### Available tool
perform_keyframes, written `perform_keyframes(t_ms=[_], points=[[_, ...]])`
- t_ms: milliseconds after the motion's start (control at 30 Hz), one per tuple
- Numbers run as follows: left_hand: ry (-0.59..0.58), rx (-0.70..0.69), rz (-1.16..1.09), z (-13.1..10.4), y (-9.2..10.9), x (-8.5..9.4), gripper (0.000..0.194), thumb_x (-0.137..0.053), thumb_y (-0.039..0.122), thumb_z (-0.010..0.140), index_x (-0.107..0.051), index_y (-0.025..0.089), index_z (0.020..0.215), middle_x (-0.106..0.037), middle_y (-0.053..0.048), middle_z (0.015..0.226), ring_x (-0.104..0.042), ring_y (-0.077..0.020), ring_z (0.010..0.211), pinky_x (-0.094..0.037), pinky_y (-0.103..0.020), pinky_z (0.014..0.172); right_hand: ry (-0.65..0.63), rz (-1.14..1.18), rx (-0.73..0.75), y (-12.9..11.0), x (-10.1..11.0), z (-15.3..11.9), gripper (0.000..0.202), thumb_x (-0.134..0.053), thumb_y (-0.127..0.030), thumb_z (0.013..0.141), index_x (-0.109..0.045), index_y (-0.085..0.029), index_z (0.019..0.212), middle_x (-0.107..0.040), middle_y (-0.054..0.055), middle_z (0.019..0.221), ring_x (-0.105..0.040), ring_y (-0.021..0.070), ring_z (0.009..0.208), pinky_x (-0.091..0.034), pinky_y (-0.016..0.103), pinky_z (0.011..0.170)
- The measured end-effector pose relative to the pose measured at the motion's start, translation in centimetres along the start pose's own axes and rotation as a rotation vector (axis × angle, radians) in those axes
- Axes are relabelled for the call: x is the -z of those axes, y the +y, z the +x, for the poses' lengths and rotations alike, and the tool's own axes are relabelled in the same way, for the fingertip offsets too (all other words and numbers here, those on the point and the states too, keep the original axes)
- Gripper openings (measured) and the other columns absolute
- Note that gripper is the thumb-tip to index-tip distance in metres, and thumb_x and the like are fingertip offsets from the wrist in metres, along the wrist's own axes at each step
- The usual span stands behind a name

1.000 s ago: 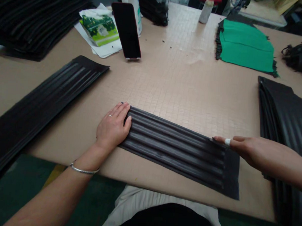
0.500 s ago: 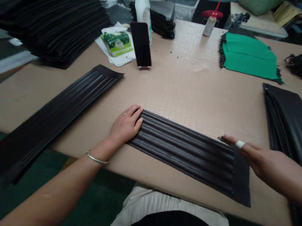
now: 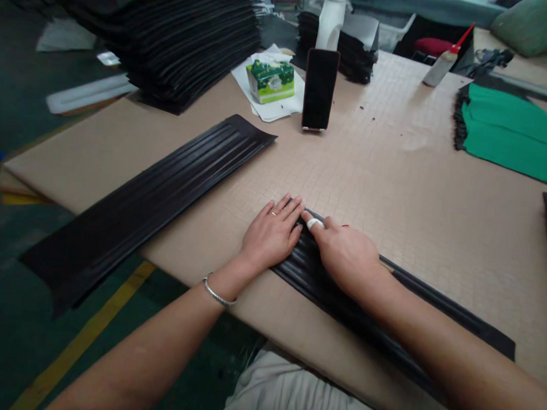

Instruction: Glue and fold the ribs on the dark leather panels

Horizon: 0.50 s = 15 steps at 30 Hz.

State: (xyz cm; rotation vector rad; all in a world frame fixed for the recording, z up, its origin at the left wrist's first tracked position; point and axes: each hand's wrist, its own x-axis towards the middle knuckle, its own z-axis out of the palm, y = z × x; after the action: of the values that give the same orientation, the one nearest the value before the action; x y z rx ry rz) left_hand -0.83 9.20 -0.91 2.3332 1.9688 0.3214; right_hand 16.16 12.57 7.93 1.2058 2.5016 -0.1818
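Observation:
A dark brown ribbed strip, leather-like (image 3: 307, 255), lies slantwise on the table in front of me. My left hand (image 3: 272, 235) rests flat across its left end, fingers stretched out and pressing down; a ring and a bracelet show on it. Close beside it, my right hand (image 3: 346, 247) is closed over the strip's far edge, white tape around one finger. From under this palm sticks out the tan end of a slim tool (image 3: 386, 266); its tip is hidden by the fingers. Several similar dark strips (image 3: 160, 188) lie piled to the left, overhanging the table edge.
A phone on a stand (image 3: 321, 92), a green tissue pack (image 3: 270, 81) and a white bottle (image 3: 330, 20) stand at the back. A tall black stack (image 3: 185, 44) is back left. A red-tipped bottle (image 3: 440, 67) and green fabric pieces (image 3: 512, 134) are back right.
My right hand has moved left along the strip's far edge, from near its right end to beside my left hand. My left hand stays on the left end. The view has swung left.

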Motion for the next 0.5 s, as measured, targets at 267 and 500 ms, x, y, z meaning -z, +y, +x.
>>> perform_keyframes(t_ms=[267,500], points=[[0.017,-0.004,-0.022,0.0,-0.4,-0.1,0.055,-0.036,0.038,0.107,-0.042,0.02,0.159,-0.038,-0.003,0.167,-0.03,-0.023,0.158,-0.028,-0.048,0.13,-0.15,-0.117,-0.052,5.5,-2.2,-6.7,0.078,-0.032,-0.003,0.098,-0.02,-0.037,0.167,-0.066,0.009,0.116,-0.072,0.0265,0.085,-0.058,0.036,0.061],[0.009,-0.013,-0.015,0.1,-0.8,-0.4,0.058,-0.035,0.04,0.106,-0.041,0.019,0.16,-0.039,-0.005,0.166,-0.031,-0.0244,0.157,-0.029,-0.049,0.129,0.021,-0.032,-0.165,15.4,-9.9,-20.6,0.096,-0.037,0.002,0.085,-0.016,-0.047,0.166,-0.069,0.004,0.105,-0.071,0.0238,0.072,-0.054,0.032,0.048]])
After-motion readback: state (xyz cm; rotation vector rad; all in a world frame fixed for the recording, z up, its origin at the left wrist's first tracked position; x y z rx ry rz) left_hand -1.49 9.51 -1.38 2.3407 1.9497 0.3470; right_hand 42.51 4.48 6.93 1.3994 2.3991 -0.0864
